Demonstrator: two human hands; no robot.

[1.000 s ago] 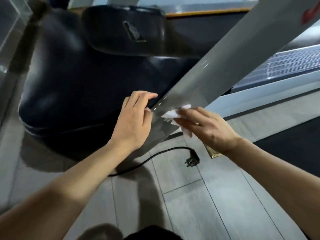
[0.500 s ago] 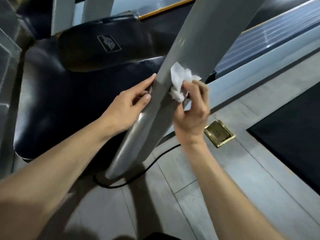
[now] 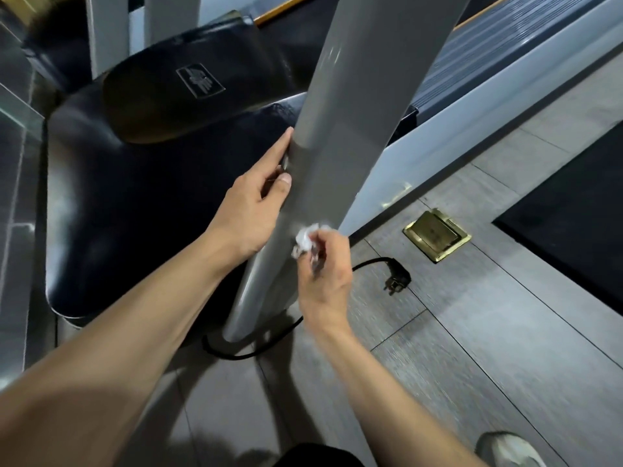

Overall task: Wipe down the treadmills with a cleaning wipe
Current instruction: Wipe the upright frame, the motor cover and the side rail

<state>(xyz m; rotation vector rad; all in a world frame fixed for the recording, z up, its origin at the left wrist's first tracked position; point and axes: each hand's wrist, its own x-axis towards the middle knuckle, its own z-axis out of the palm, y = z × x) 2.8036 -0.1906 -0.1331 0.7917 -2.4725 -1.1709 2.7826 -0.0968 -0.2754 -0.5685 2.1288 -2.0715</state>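
A grey slanted treadmill upright (image 3: 340,136) rises from the floor through the middle of the head view. My left hand (image 3: 256,203) rests against its left edge, fingers straight along the metal and thumb touching it. My right hand (image 3: 323,271) grips a crumpled white wipe (image 3: 308,239) and presses it on the lower part of the upright. Behind the upright lies the treadmill's glossy black motor cover (image 3: 135,197). The ribbed belt (image 3: 505,45) and pale side rail (image 3: 472,112) run off to the upper right.
A black power cord (image 3: 263,348) loops around the upright's foot; its plug (image 3: 397,281) lies loose on the grey floor tiles. A brass floor socket (image 3: 436,235) sits right of it, a black mat (image 3: 573,214) beyond. My shoe (image 3: 509,449) shows at the bottom right.
My right hand has slid the wipe down the upright from about mid-height to near its foot. My left hand has stayed on the upright's left edge. The camera tilted, revealing the plug.
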